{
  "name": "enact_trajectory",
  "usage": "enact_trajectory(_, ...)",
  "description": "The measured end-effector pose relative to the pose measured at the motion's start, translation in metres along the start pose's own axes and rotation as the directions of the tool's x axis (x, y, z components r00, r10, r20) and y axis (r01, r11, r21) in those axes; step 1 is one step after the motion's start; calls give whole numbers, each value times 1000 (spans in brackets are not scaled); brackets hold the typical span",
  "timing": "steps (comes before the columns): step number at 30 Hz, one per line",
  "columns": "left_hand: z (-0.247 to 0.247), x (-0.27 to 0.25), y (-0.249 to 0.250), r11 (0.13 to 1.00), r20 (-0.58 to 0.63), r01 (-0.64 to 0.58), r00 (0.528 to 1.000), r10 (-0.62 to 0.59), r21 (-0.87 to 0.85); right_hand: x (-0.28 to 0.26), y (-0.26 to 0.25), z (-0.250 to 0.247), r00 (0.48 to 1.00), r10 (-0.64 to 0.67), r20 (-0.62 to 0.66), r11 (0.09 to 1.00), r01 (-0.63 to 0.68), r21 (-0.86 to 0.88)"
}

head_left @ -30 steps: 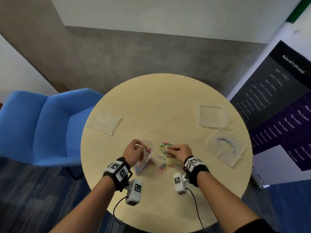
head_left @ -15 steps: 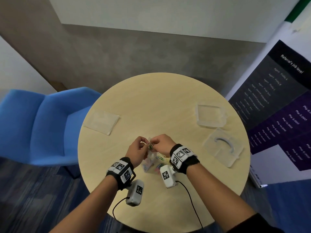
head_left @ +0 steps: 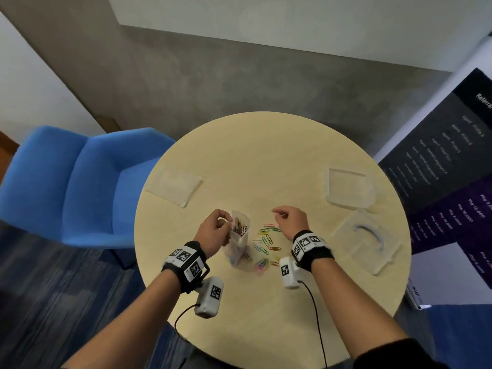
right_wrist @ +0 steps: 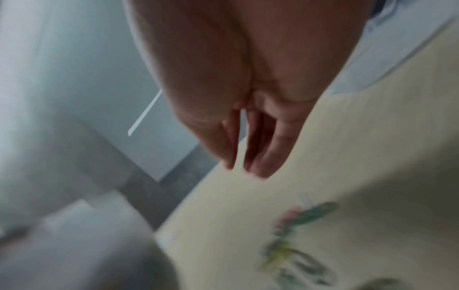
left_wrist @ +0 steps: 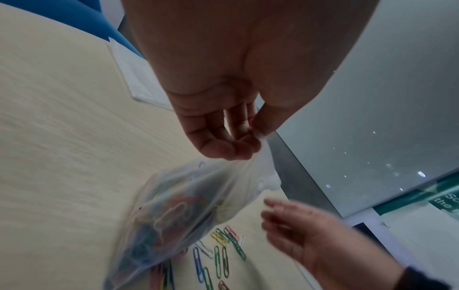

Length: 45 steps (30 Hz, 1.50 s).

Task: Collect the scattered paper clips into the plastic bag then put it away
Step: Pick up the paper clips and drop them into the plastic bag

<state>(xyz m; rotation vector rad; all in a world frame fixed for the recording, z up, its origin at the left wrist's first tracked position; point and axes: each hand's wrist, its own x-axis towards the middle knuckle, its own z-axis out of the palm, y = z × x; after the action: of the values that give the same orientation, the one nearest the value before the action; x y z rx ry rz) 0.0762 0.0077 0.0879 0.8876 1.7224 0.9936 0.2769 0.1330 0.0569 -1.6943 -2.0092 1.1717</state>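
Plastic bag (head_left: 239, 237): upright on the tabletop (head_left: 266, 161), mouth pinched agape by left hand (head_left: 214, 231) fingers for loading. Loose paper clips (head_left: 266, 239): at bag's 3 o'clock. Right hand (head_left: 290, 221): fingers relaxed, empty, above clips.

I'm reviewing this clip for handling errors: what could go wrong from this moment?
The left hand pinches only the top edge of the plastic bag, which sags open; it could tip and spill clips already inside. The right hand hovers empty above the loose paper clips; a hasty grab may scatter them across the table.
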Motion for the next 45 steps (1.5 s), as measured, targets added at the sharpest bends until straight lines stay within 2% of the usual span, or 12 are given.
enact_trajectory(3, -6, 0, -2, 1000, -8, 1, 1000, -1, -8, 4, 30, 27, 989, 102, 103, 922, -55, -384)
enact_trajectory(11, -22, -4, -1, 1000, -56, 2, 998, -4, -29, -24, 10, 87, 911, -139, 389, 790, 339, -511)
enact_trajectory(16, -31, -3, -7, 998, -73, 8, 997, -13, -65, -47, 17, 86, 708, -333, 622, 530, 687, -498)
enact_trajectory(20, -30, -3, -9, 996, -71, 8, 997, -15, -94, -55, 53, 65, 571, -477, 668, 307, 821, -482)
enact_trajectory(22, -27, -2, -10, 996, -62, 6, 998, -12, -93, -50, 66, 50, 566, -501, 655, 258, 819, -512)
enact_trajectory(24, -24, -2, -10, 995, -57, 3, 998, -9, -96, -46, 64, 37, 573, -554, 604, 299, 814, -498)
enact_trajectory(26, -18, -1, -9, 995, -48, 2, 999, -7, -101, -42, 55, 29, 682, -527, 507, 452, 730, -512)
enact_trajectory(28, -12, 1, -8, 996, -33, -1, 999, -2, -94, -44, 45, 27, 820, -323, 472, 623, 560, -547)
enact_trajectory(29, -9, 2, -8, 996, -24, -2, 1000, 0, -90, -47, 43, 29, 835, -249, 490, 631, 524, -571)
enact_trajectory(32, -5, 2, -8, 997, -1, -8, 1000, 8, -74, -58, 49, 37, 801, -205, 563, 562, 567, -602)
enact_trajectory(39, 3, 4, -7, 997, 32, -7, 999, 9, -76, -72, 72, 47, 742, -508, 437, 466, 664, -585)
enact_trajectory(45, 12, 8, -4, 998, 78, -4, 997, 9, -61, -59, 69, 39, 773, -467, 430, 542, 634, -551)
